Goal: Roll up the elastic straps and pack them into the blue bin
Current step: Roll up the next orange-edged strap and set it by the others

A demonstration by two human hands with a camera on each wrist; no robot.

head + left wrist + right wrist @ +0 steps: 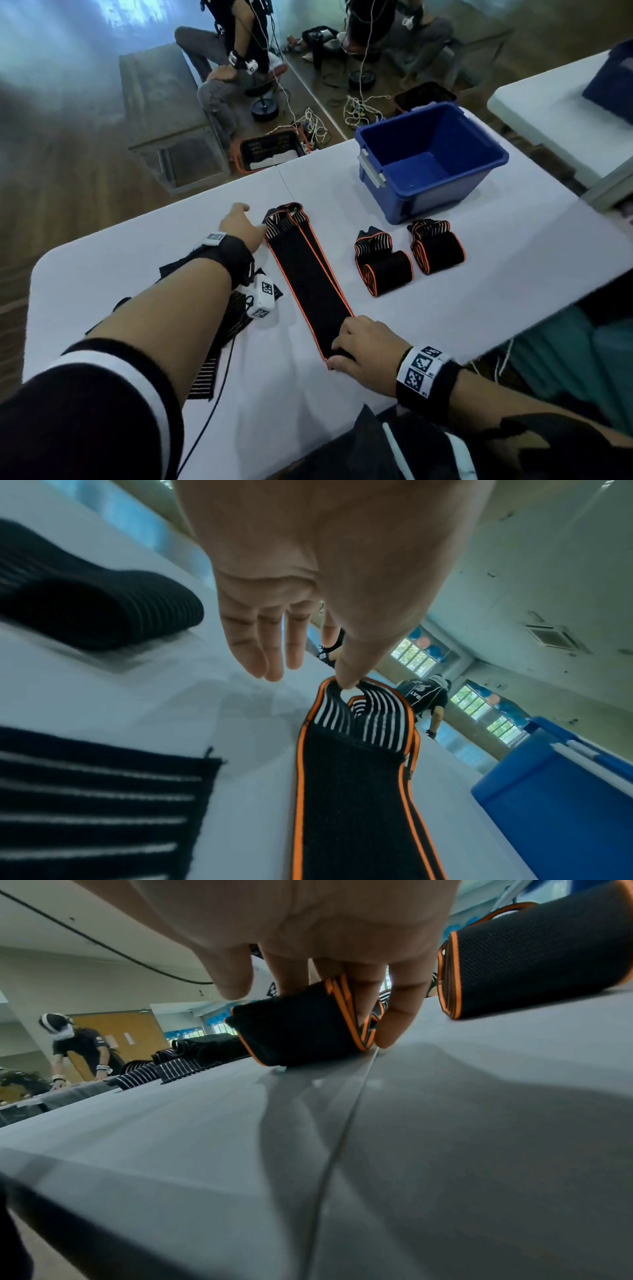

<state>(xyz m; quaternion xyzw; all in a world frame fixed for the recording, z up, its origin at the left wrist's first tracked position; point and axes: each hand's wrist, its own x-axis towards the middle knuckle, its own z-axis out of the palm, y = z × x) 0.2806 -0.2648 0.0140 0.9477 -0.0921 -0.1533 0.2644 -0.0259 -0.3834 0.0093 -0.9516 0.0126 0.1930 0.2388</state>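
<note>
While a long black strap edged in orange lies flat on the white tabletop, the head view shows the left hand at its far striped end and the right hand on its near end. Two rolled straps sit just before the blue bin. From the left wrist, the thumb presses the strap's loop while the other fingers hang straight. From the right wrist, the fingers curl round the strap's turned-up end.
</note>
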